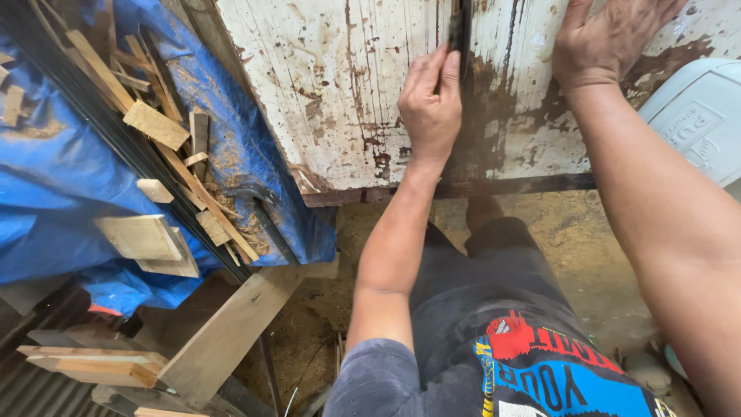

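Two hands up top: left hand [430,104] is pinched shut on a thin dark blade [458,32] in the slot of the worn white desk [332,85], top centre; right hand [606,38] lies open and flat on it. One blue tarp [54,185] at left holds a dozen-odd wood offcuts [154,123].

Blue tarp [54,185], wood offcuts [154,123], long plank [231,328], white plastic container [695,116], sawdust-covered floor [571,255]

Bare-armed person wears a dark grey short-sleeved shirt [494,340] with a bright red, blue and yellow printed design, both hands dusty with grime
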